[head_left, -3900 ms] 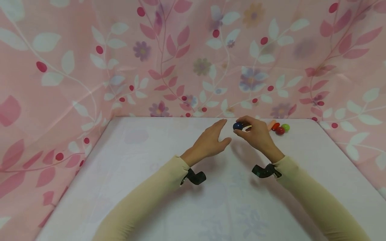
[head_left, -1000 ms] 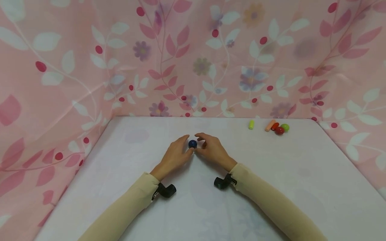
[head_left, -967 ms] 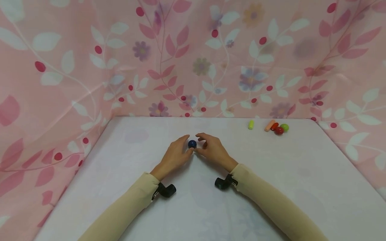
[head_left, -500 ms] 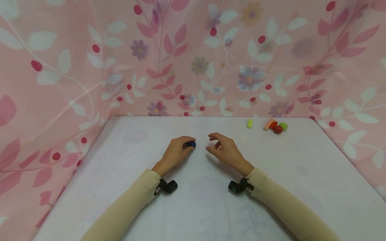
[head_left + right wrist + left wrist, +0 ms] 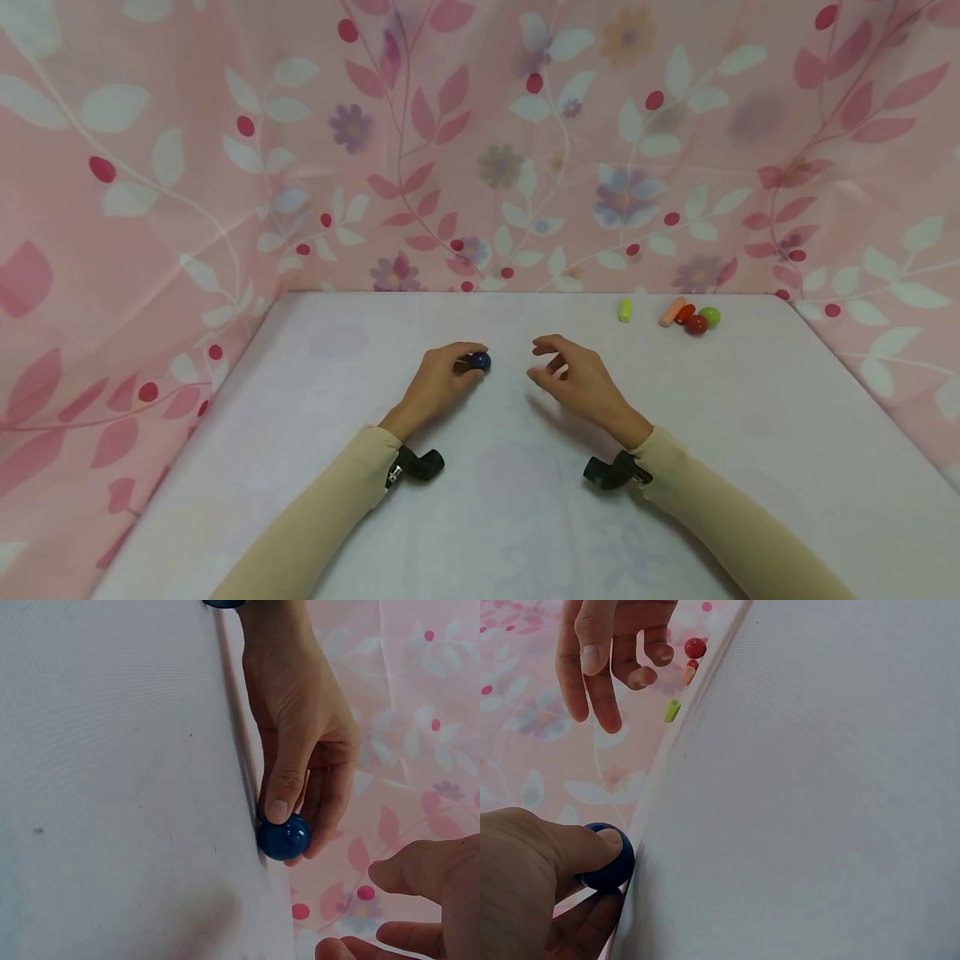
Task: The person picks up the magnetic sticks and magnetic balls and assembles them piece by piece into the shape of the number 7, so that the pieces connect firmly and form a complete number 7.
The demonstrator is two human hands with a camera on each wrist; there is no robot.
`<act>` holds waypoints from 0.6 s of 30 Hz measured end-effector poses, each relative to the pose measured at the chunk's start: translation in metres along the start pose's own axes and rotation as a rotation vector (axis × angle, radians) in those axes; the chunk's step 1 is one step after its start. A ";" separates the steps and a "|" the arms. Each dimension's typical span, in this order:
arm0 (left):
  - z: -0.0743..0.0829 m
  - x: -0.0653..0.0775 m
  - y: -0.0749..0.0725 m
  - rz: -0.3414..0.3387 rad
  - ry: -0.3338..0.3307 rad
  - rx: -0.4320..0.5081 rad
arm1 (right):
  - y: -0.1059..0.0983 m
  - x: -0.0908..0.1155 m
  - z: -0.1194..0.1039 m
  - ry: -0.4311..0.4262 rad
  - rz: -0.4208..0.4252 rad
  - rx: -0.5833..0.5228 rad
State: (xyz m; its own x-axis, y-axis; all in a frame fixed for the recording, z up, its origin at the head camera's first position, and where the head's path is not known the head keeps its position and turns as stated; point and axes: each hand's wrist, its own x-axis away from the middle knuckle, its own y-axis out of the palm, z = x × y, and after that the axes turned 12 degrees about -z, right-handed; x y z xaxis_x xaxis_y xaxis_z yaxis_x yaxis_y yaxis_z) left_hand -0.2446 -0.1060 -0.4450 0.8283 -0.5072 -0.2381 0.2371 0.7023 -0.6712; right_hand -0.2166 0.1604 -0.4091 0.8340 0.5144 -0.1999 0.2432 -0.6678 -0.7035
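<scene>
In the head view a small glossy dark blue ball [image 5: 482, 362] is at the middle of the white table. My left hand [image 5: 437, 382] pinches it between thumb and fingers. The left wrist view has the thumb lying across the ball [image 5: 615, 870], close to the tabletop; whether it touches the table I cannot tell. From the right wrist view the ball [image 5: 285, 838] shows at the fingertips of the left hand [image 5: 304, 712]. To the right of the ball, apart from it, my right hand [image 5: 583, 382] hovers with loosely bent fingers and nothing in them.
At the back right of the table [image 5: 480, 533] lie a yellow-green short cylinder [image 5: 626, 311], a peach stick [image 5: 672, 312], an oval red piece [image 5: 686, 314], a dark red ball [image 5: 697, 325] and a green ball [image 5: 710, 317]. Pink floral cloth [image 5: 420, 167] stands behind.
My right hand carried the blue ball from the back right to the middle, then drew away to the right. My left hand has taken hold of the ball there.
</scene>
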 end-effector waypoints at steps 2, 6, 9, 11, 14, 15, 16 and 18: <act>-0.001 0.001 0.002 -0.002 -0.005 0.015 | -0.003 0.003 0.000 0.008 0.009 0.001; -0.003 0.003 0.004 -0.016 -0.026 0.039 | -0.008 0.006 0.002 0.021 0.022 0.011; -0.003 0.005 0.004 -0.013 -0.040 0.055 | -0.012 0.006 0.003 0.024 0.027 0.016; -0.003 0.006 0.003 -0.010 -0.043 0.063 | -0.014 0.005 0.004 0.024 0.035 0.016; -0.003 0.005 0.003 -0.008 -0.034 0.075 | -0.018 0.004 0.005 0.022 0.052 0.012; -0.003 0.005 0.002 -0.007 -0.032 0.077 | -0.019 0.004 0.006 0.021 0.056 0.010; -0.003 0.005 0.003 -0.005 -0.031 0.082 | -0.020 0.004 0.006 0.019 0.060 0.010; -0.003 0.004 0.003 0.001 -0.027 0.087 | -0.021 0.003 0.008 0.015 0.064 0.012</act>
State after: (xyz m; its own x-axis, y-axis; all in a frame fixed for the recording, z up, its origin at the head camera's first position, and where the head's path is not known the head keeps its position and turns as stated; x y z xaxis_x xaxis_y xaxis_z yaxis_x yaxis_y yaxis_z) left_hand -0.2424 -0.1076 -0.4499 0.8416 -0.4935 -0.2193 0.2785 0.7445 -0.6067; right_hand -0.2229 0.1801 -0.4006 0.8548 0.4628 -0.2346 0.1833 -0.6924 -0.6979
